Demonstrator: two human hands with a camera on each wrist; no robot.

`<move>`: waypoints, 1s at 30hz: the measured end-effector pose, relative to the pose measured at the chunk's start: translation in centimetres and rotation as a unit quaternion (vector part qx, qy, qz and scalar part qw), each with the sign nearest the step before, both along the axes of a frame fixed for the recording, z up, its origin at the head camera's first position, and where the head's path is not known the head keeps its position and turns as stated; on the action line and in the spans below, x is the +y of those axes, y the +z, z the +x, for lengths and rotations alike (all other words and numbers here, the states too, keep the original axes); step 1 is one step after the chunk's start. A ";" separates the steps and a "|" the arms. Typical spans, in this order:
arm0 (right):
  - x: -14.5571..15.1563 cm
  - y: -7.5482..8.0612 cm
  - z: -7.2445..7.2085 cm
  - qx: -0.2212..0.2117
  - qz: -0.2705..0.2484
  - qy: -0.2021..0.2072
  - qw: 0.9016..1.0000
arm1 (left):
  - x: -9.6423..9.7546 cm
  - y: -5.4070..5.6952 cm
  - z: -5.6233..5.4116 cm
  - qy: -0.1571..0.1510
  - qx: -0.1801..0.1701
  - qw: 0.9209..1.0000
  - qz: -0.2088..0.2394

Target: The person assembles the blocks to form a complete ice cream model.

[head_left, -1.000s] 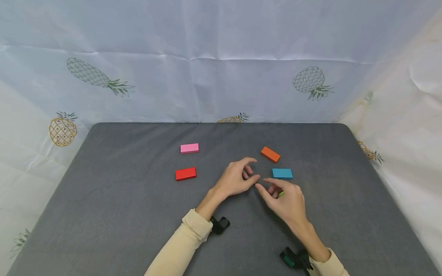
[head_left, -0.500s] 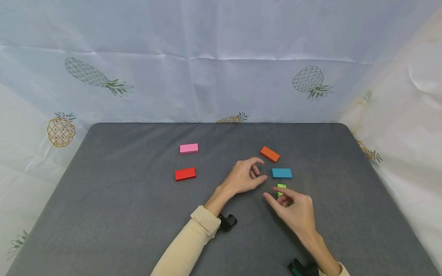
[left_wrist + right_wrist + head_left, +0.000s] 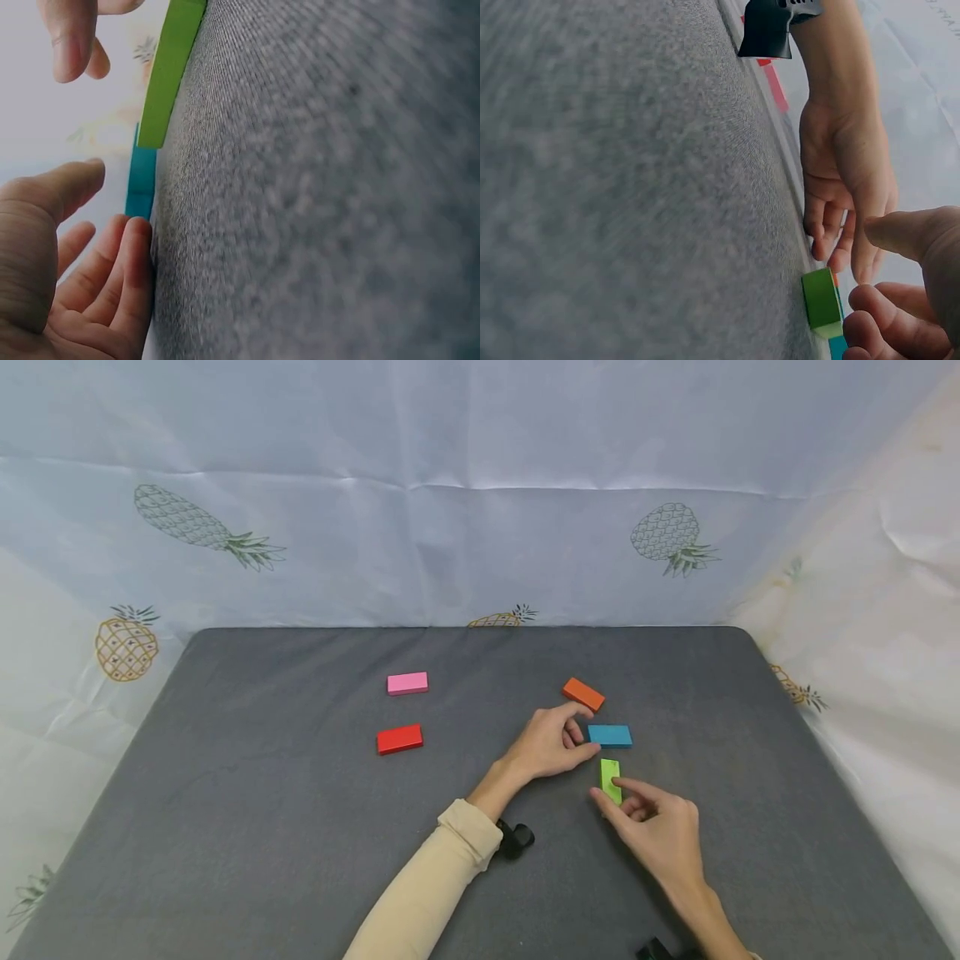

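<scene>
My left hand (image 3: 557,742) is at the left end of a flat blue block (image 3: 610,737), thumb and index finger spread apart around that end. In the left wrist view the curled lower fingers of the left hand (image 3: 82,277) lie right at the end of the blue block (image 3: 140,180). A lime green block (image 3: 611,779) lies lengthwise just nearer to me. Over its near right part hovers my right hand (image 3: 660,831), thumb and index finger apart, nothing between them. The right wrist view shows the green block (image 3: 823,301) on the cloth beside the right fingers.
An orange block (image 3: 583,694) lies behind the blue one, close to the left index finger. Farther left are a pink block (image 3: 407,683) and a red block (image 3: 400,739). A grey cloth covers the table (image 3: 247,827); a pineapple-print curtain (image 3: 450,552) hangs behind it.
Both hands have moved to the right, the left one reaching the blue block. The right hand has also drawn slightly nearer, uncovering the green block. The blocks stay in place.
</scene>
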State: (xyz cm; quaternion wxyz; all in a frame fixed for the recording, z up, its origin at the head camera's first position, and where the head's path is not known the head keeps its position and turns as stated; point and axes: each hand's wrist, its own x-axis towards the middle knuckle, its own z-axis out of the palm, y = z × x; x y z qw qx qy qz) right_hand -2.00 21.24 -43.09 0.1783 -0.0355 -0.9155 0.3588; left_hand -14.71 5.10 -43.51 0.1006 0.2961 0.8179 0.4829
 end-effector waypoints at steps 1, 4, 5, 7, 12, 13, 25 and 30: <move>0.1 0.0 0.1 -0.002 0.000 -0.002 1.000 | 0.1 0.0 0.0 0.000 -0.002 1.000 -0.001; 0.3 -0.1 0.2 -0.010 0.002 -0.009 1.000 | 0.3 -0.1 -0.1 -0.001 -0.007 1.000 -0.006; 0.3 -0.1 0.2 -0.012 0.003 -0.010 1.000 | 0.3 -0.1 -0.1 -0.001 -0.007 1.000 -0.008; 0.5 -0.2 0.3 -0.018 0.006 -0.014 1.000 | 0.4 -0.1 -0.2 -0.004 -0.005 1.000 -0.014; 0.7 -0.5 0.5 -0.030 0.016 -0.021 0.999 | 0.6 -0.1 -0.2 -0.006 0.001 1.000 -0.028; 0.7 -0.6 0.5 -0.032 0.017 -0.023 0.999 | 0.6 -0.1 -0.2 -0.004 0.001 1.000 -0.031; 1.0 -0.7 0.5 -0.042 0.043 -0.032 0.998 | 1.4 -0.4 0.0 0.032 0.038 0.994 -0.098; 1.0 -0.6 0.6 -0.046 0.053 -0.036 0.997 | 1.7 -0.5 0.2 0.048 0.062 0.990 -0.119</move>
